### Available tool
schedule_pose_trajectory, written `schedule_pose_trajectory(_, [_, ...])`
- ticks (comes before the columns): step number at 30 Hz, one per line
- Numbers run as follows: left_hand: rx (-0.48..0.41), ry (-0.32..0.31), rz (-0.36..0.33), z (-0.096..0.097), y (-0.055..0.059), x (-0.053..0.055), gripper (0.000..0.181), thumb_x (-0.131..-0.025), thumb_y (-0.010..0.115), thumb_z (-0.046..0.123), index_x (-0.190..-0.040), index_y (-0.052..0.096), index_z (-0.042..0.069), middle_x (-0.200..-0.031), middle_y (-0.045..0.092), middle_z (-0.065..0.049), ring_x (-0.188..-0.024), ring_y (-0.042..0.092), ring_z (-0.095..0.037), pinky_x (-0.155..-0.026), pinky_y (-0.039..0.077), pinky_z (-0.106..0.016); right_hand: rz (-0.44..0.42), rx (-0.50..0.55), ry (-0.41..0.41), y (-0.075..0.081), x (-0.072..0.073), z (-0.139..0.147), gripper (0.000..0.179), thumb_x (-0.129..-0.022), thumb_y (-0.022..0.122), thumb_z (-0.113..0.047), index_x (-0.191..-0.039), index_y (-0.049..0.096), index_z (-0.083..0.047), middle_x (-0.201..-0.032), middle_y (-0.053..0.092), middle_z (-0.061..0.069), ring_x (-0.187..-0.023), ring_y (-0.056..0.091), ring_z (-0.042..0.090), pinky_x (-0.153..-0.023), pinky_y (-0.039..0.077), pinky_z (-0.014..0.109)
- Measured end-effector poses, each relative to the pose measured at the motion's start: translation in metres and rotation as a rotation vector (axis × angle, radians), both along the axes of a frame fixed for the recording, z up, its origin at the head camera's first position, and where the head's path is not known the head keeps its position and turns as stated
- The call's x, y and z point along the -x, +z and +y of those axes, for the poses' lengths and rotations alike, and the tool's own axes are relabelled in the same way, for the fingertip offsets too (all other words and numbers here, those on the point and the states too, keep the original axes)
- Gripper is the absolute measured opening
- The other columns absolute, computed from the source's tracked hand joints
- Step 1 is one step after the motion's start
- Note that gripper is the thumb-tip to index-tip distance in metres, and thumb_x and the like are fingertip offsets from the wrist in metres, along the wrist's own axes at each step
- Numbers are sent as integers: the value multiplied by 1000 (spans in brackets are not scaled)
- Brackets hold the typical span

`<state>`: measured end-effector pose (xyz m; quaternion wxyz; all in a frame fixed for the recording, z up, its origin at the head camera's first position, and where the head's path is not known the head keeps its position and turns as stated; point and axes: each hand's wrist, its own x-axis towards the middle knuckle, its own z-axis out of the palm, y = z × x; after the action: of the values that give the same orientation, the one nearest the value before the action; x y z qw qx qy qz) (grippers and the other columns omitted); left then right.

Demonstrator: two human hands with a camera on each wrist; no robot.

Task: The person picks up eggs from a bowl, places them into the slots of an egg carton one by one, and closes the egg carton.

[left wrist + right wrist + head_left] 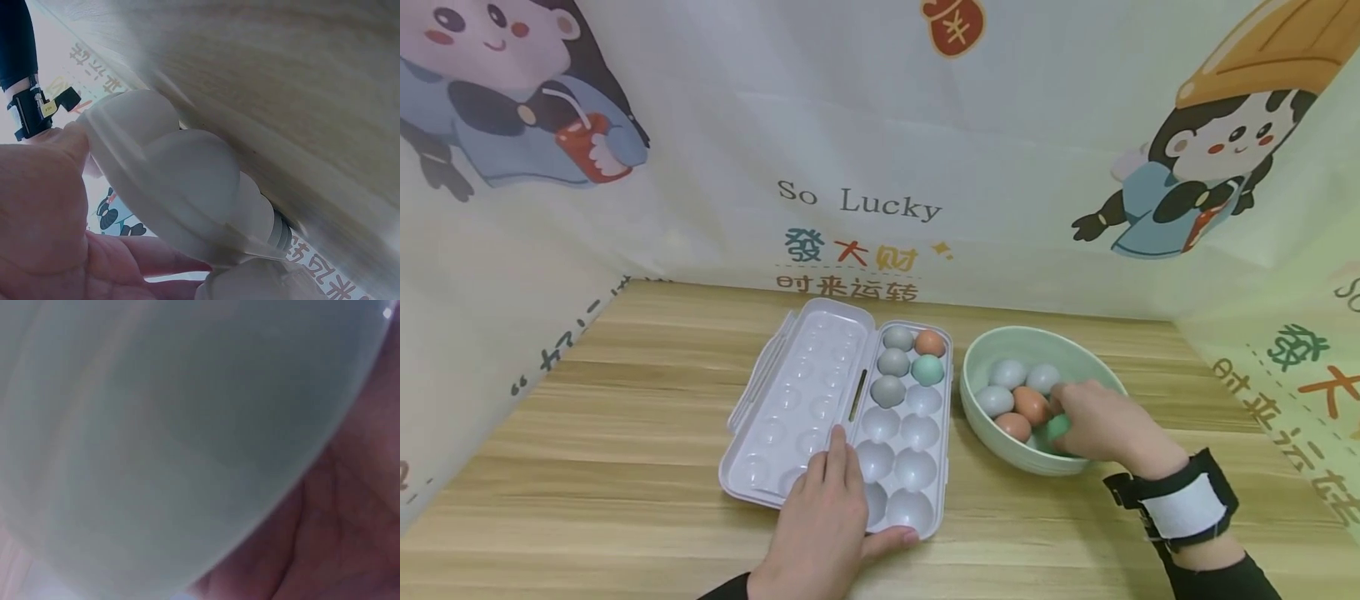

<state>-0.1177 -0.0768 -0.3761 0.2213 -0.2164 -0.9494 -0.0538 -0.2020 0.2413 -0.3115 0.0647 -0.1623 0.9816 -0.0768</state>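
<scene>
My left hand rests on the front of an open pale lilac egg carton, fingers straight along the hinge and thumb at the front edge. From below, the left wrist view shows the carton's rounded cups beside the palm. At the carton's far end sit three grey eggs, an orange egg and a green egg. Inside the light green bowl, my right hand pinches another green egg between thumb and fingers. The bowl's outer wall hides those fingertips in the right wrist view.
Around that hand the bowl holds several pale grey eggs and two orange ones. The carton's lid lies folded back to the left. A printed cloth stands behind the wooden tabletop and along both sides.
</scene>
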Motion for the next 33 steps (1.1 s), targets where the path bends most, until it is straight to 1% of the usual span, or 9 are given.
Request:
schedule_pose_trajectory(7, [-5, 2, 11, 1, -1, 1, 112, -70, 50, 80, -121, 50, -19, -128, 45, -31, -95, 51, -33, -72, 46, -37, 64, -7, 25, 4, -1, 2, 21, -70, 72, -10, -86, 59, -7, -70, 49, 0, -61, 45, 15, -51, 35, 27])
schedule_pose_trajectory(12, [-5, 0, 11, 1, -1, 2, 112, -69, 51, 80, -122, 49, -19, -129, 45, -31, -95, 51, -33, -73, 46, -36, 104, 11, 8, 13, -2, 4, 24, -71, 71, -13, -91, 60, -5, -73, 53, 0, -60, 46, 14, -51, 38, 28])
schedule_pose_trajectory(15, [-13, -2, 0, 1, -1, 1, 112, -70, 50, 80, -122, 49, -19, -129, 44, -32, -96, 51, -33, -74, 46, -37, 168, 30, 8, 17, -4, 5, 26, -73, 73, -15, -94, 61, -3, -74, 53, 0, -61, 46, 14, -51, 39, 28])
schedule_pose_trajectory(20, [-20, -4, -11, 2, -1, 1, 112, -71, 49, 80, -122, 48, -20, -130, 43, -32, -97, 50, -34, -76, 45, -38, 270, 63, 40, 20, -6, 2, 31, -75, 74, -17, -98, 60, -2, -73, 50, -1, -61, 44, 13, -50, 36, 27])
schedule_pose_trajectory(23, [-14, -6, -14, 1, -1, 1, 113, -71, 48, 80, -123, 47, -20, -130, 42, -33, -97, 50, -34, -76, 45, -38, 307, 86, 67, 23, -8, -1, 34, -74, 75, -17, -100, 60, -2, -77, 54, 0, -62, 47, 13, -52, 39, 27])
schedule_pose_trajectory(28, [-13, -7, -15, 1, -1, 1, 113, -72, 48, 80, -123, 47, -20, -130, 42, -33, -99, 50, -35, -76, 45, -39, 397, 95, 91, 30, -12, -4, 37, -73, 76, -19, -102, 60, -2, -84, 60, 4, -66, 52, 15, -57, 43, 30])
schedule_pose_trajectory(31, [-15, -11, -20, 1, -1, 1, 113, -71, 48, 81, -122, 48, -20, -130, 41, -33, -98, 51, -35, -75, 45, -39, 446, 90, 91, 33, -15, -6, 36, -74, 75, -19, -103, 61, -3, -87, 61, 5, -66, 53, 15, -58, 43, 31])
schedule_pose_trajectory(33, [-17, -14, -21, 1, -1, 1, 112, -72, 48, 80, -122, 48, -20, -131, 41, -34, -97, 51, -35, -75, 45, -40, 479, 90, 111, 36, -16, -10, 37, -74, 75, -18, -104, 61, -3, -88, 62, 6, -66, 54, 16, -58, 44, 32])
